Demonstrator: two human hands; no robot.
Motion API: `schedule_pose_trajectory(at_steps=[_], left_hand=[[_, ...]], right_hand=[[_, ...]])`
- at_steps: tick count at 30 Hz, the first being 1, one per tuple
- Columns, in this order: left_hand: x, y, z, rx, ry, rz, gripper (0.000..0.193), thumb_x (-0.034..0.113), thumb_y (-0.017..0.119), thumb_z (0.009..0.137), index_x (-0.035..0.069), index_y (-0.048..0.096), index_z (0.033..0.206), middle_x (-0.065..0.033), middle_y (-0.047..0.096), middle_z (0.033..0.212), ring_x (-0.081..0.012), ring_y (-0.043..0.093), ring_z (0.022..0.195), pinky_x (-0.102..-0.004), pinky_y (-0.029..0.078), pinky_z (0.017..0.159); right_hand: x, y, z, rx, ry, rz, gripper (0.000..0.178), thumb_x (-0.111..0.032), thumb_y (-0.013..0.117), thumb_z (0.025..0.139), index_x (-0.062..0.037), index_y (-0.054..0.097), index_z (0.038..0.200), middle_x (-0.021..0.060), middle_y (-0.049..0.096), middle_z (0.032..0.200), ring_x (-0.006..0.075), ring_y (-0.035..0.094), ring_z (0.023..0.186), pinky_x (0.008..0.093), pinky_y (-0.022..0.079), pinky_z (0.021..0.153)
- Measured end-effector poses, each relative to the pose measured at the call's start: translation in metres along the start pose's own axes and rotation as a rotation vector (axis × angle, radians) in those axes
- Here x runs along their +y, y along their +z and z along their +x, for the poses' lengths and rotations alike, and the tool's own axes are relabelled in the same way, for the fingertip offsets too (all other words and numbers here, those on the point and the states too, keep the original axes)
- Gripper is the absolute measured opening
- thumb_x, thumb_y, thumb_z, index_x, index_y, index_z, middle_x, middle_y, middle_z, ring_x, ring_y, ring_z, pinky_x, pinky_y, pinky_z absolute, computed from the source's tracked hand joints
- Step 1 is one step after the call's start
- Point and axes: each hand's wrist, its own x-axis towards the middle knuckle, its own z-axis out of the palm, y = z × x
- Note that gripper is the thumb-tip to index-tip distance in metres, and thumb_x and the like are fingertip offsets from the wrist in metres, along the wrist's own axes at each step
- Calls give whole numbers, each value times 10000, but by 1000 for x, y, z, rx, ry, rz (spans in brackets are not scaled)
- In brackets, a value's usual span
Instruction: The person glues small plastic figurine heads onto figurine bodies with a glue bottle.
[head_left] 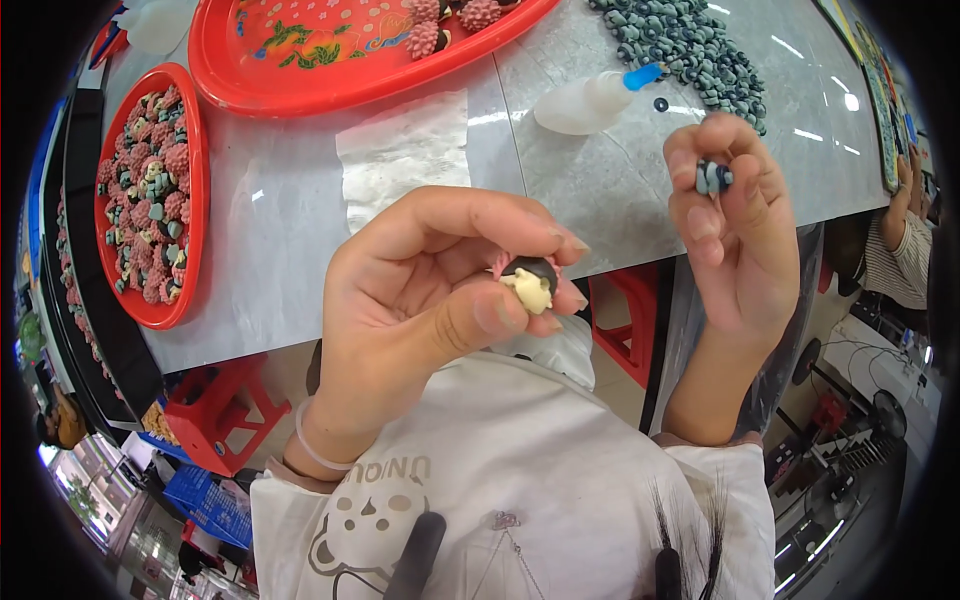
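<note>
My left hand [385,300] pinches a small doll head [530,284] between thumb and fingers, in front of my chest. The head has a cream face, dark hair and pink knobbly sides. Farther right and raised, my right hand [750,235] holds a small blue-grey doll body [712,178] with dark bands in its fingertips. The two pieces are apart. Beyond the right hand lies a heap of similar blue-grey pieces [690,60]. Left of that heap, a white squeeze bottle [580,104] with a blue tip lies tilted on the grey table [270,200].
A large red tray [290,100] at the back holds several pink knobbly heads. A red oval tray [203,215] at left is full of pink and blue-grey figures. A whitish sheet [400,150] lies between. Red stools [225,420] stand below the edge. Another person's arm [897,215] shows far right.
</note>
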Motion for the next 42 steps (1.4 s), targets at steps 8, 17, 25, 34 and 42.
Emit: schedule_pose_trajectory(at_steps=[8, 17, 25, 34, 42], left_hand=[[-4, 2, 1, 23, 43, -41, 392, 284, 623, 749, 10, 450, 970, -137, 497, 928, -161, 560, 708, -177, 452, 556], [-3, 2, 0, 48, 33, -6, 421, 297, 655, 716, 4, 455, 942, -148, 530, 898, -163, 568, 674, -198, 471, 541], [-7, 0, 0, 92, 58, 36, 440, 303, 687, 672, 1, 481, 918, -117, 535, 863, -135, 555, 712, -210, 467, 625], [-3, -11, 1, 20, 244, 237, 363, 248, 694, 667, -25, 547, 857, -97, 543, 800, -118, 527, 697, -223, 438, 631], [16, -16, 0, 16, 258, 26, 346, 146, 663, 706, -58, 507, 938, -121, 553, 806, -160, 535, 715, -260, 431, 641]], right_hand=[[0, 9, -3, -13, 78, 16, 225, -153, 518, 831, -5, 452, 987, 127, 432, 935, 68, 466, 625, 115, 380, 500], [4, 27, -8, -74, -174, -278, 238, -99, 615, 743, 10, 490, 913, 170, 477, 918, 126, 495, 661, 163, 405, 517], [7, 33, -3, -228, -639, -832, 302, 8, 694, 603, 27, 515, 847, 196, 544, 794, 198, 572, 656, 216, 462, 524], [15, 54, -3, -39, -823, -1070, 265, 16, 693, 585, 27, 533, 796, 178, 563, 748, 190, 573, 599, 202, 455, 431], [5, 54, -9, -230, -792, -1188, 370, -342, 552, 774, 4, 558, 906, 188, 488, 889, 199, 482, 699, 241, 393, 551]])
